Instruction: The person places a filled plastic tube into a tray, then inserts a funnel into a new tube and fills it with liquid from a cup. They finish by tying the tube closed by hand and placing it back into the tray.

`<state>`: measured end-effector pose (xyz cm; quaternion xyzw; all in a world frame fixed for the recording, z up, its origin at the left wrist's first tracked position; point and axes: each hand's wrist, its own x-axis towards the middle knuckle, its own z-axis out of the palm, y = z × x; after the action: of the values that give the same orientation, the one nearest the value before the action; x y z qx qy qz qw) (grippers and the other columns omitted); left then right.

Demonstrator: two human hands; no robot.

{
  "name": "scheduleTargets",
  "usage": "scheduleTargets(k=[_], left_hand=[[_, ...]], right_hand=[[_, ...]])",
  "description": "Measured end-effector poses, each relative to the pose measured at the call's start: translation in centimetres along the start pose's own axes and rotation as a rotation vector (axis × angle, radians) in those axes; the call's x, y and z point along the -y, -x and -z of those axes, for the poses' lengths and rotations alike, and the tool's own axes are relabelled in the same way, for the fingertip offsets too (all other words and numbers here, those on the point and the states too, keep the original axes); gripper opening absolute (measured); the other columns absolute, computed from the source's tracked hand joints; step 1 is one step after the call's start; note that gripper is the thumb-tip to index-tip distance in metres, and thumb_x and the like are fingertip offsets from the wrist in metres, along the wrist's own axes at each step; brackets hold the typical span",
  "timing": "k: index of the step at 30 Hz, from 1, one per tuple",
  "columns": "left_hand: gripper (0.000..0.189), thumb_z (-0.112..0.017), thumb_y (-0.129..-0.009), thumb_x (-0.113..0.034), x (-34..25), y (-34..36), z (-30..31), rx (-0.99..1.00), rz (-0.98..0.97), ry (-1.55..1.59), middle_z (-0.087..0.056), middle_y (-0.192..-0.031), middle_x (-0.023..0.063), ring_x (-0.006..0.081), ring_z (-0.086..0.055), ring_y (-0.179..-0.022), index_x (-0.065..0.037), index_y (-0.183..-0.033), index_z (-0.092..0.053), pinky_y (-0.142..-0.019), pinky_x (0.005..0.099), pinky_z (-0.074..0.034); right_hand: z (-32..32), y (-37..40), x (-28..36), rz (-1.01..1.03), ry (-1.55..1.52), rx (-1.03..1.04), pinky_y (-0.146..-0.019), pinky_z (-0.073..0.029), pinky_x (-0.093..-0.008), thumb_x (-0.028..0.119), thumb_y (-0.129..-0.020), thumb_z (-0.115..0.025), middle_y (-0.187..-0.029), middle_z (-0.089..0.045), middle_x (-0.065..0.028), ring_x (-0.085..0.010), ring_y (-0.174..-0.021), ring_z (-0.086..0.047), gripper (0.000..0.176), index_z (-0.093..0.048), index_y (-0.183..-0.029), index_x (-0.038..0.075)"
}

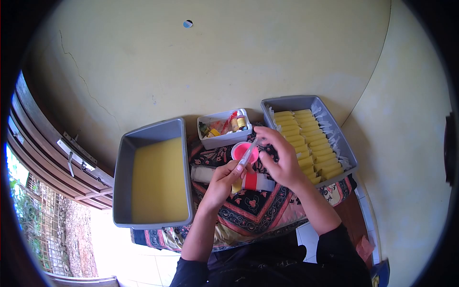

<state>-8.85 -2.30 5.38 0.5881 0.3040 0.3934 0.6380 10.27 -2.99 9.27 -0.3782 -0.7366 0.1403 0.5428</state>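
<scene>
Evidently both hands meet over the middle of a patterned red-and-black cloth (253, 205). The right hand (283, 160) pinches the upper end of a clear plastic syringe (249, 154) between thumb and fingertips, its other fingers loosely curled. The syringe slants down toward the left hand (224, 181), which is closed around a small yellow packet (236, 185) and meets the syringe's lower end, seemingly so that one hand steadies what the other aims. Just beyond the fingers, under the syringe, stands a round pink cup (239, 152), near enough to reach without shifting an arm. Beneath the right hand lies a clear roll with a red band (256, 182). Outward of the left hand sits a grey rectangular tray of yellow liquid (123, 162). Outward of the right hand, a matching grey tray (289, 102) holds rows of filled yellow packets (306, 138), probably kept apart by side. Beyond both hands is a small white box of bottles (222, 140).
</scene>
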Motion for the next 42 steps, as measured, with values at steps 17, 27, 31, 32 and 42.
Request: scheduleTargets(k=[17,27,31,32,42], left_hand=[[0.024,-0.051,-0.095,-0.015,2.0,0.1,-0.2,-0.075,-0.328,-0.577,-0.057,-0.105,0.0114,0.0252,-0.051,-0.106,0.005,-0.093,-0.063,-0.098,0.0368,-0.032],[0.022,-0.043,-0.094,-0.015,3.0,0.8,0.5,0.07,-0.376,-0.592,-0.052,-0.109,0.0114,0.0248,-0.048,-0.112,0.001,-0.084,-0.055,-0.108,0.0422,-0.02],[0.023,-0.042,-0.093,-0.015,3.1,1.1,0.9,0.11,-0.346,-0.6,-0.052,-0.11,0.0113,0.0248,-0.047,-0.115,0.0,-0.083,-0.055,-0.11,0.0432,-0.016],[0.023,-0.042,-0.093,-0.015,3.3,1.2,1.0,0.109,-0.345,-0.6,-0.052,-0.11,0.0113,0.0248,-0.047,-0.115,0.0,-0.083,-0.055,-0.11,0.0432,-0.016],[0.015,-0.056,-0.088,-0.011,4.2,1.7,1.3,0.059,-0.346,-0.653,-0.054,-0.113,0.0116,0.0262,-0.047,-0.114,-0.001,-0.08,-0.063,-0.104,0.0414,-0.024]], right_hand=[[-0.4,2.5,-3.3,0.297,0.444,0.355,-0.085,-0.048,-0.0412,0.014,-0.079,-0.069,-0.102,-0.062,-0.0097,-0.0273,-0.102,-0.059,0.014,-0.061,-0.086,0.004],[0.7,3.1,-2.3,-0.029,0.225,0.446,-0.061,-0.049,-0.0421,0.022,-0.09,-0.061,-0.077,-0.067,-0.0149,-0.033,-0.068,-0.064,0.02,-0.063,-0.087,0.002],[1.3,3.3,-1.3,-0.311,0.104,0.533,-0.056,-0.042,-0.0351,0.02,-0.094,-0.057,-0.062,-0.055,-0.011,-0.0254,-0.059,-0.057,0.027,-0.056,-0.075,0.001],[1.3,3.4,-1.4,-0.312,0.103,0.535,-0.056,-0.042,-0.0351,0.02,-0.094,-0.057,-0.062,-0.055,-0.011,-0.0254,-0.059,-0.057,0.027,-0.056,-0.075,0.001],[1.1,5.0,-2.4,-0.841,-0.575,0.407,-0.049,-0.034,-0.021,0.019,-0.097,-0.053,-0.068,-0.06,-0.0025,-0.005,-0.056,-0.047,0.027,-0.061,-0.08,0.001]])
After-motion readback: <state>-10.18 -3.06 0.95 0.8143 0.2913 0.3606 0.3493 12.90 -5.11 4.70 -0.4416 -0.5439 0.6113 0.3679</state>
